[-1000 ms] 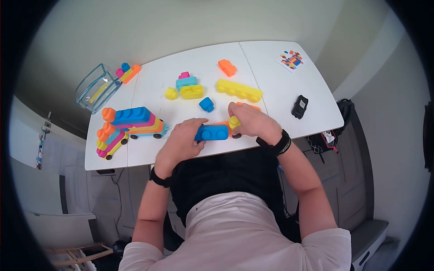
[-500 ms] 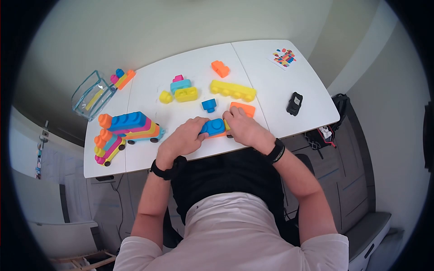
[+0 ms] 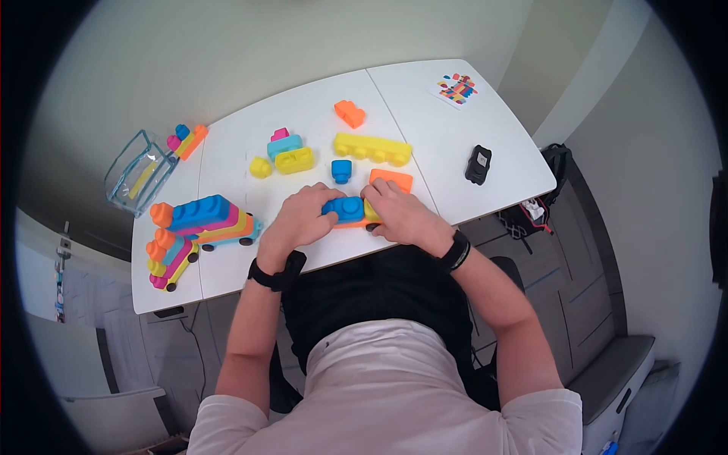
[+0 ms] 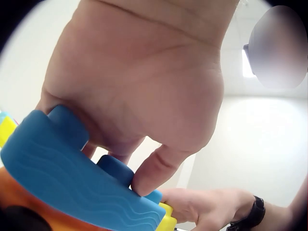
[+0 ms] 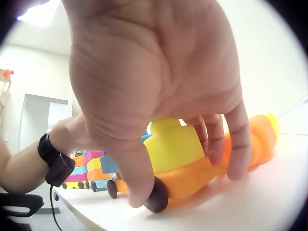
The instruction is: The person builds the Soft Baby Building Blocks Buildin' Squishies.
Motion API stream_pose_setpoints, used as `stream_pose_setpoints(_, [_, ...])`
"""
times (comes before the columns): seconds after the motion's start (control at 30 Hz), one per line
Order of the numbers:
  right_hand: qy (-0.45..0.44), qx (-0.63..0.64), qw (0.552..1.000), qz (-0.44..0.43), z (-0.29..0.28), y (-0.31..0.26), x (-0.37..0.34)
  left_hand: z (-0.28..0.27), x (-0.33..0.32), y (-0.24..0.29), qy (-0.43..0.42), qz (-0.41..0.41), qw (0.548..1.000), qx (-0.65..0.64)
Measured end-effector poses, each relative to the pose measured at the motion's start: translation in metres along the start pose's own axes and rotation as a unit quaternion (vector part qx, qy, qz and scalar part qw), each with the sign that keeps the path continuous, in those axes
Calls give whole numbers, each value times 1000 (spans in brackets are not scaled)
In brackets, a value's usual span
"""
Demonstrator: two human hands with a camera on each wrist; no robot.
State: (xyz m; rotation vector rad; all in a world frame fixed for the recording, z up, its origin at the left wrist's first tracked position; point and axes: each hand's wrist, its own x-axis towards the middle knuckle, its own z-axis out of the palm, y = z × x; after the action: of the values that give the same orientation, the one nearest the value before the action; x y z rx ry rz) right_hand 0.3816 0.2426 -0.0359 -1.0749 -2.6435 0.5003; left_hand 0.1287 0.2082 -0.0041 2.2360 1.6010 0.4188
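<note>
My left hand [image 3: 299, 218] grips a blue two-stud block [image 3: 346, 209], thumb on the near side and fingers over the far side. That block sits on an orange wheeled base [image 5: 190, 183] with dark wheels. At the right end of the base my right hand [image 3: 402, 216] straddles a yellow block [image 5: 173, 149] with a stud on top. Its thumb lies by a dark wheel [image 5: 157, 195], and its fingers reach down the far side of the base. Just beyond the right hand lies an orange block [image 3: 393, 180]; a small blue block [image 3: 341, 171] stands behind the left hand.
A long yellow block [image 3: 371, 149] and an orange block [image 3: 349, 114] lie farther back. Two built block vehicles [image 3: 201, 224] stand at the left, near a clear bin [image 3: 140, 174]. A black device [image 3: 478, 164] and a picture card [image 3: 456, 89] are on the right.
The head view has shifted, so the table appears farther left. My right hand has come in closer to the blue block and lower round the yellow one, uncovering the orange block behind it.
</note>
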Motion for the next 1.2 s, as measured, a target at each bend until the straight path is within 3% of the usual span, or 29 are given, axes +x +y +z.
stream_pose_setpoints(0.07, [1, 1, 1000, 5, 2, 0, -3, -3, 4, 4, -15, -27, 1000, 1])
stream_pose_setpoints(0.3, [20, 6, 1000, -20, -2, 1, -5, -2, 9, 4, -9, -1, 999, 51])
stream_pose_setpoints(0.5, [46, 17, 998, -29, 8, 8, -2, 14, 18, -13, 44, -13, 999, 18])
stream_pose_setpoints(0.87, [38, 26, 999, -8, 7, 2, 2, 33, 9, -7, 139, 9, 988, 73])
stream_pose_setpoints(1.0, [45, 23, 999, 1, 5, 1, 2, 32, 3, -3, 97, -7, 987, 124])
stream_pose_setpoints(1.2, [41, 24, 999, 2, 7, 3, 4, 16, -10, -7, 36, 49, 994, 92])
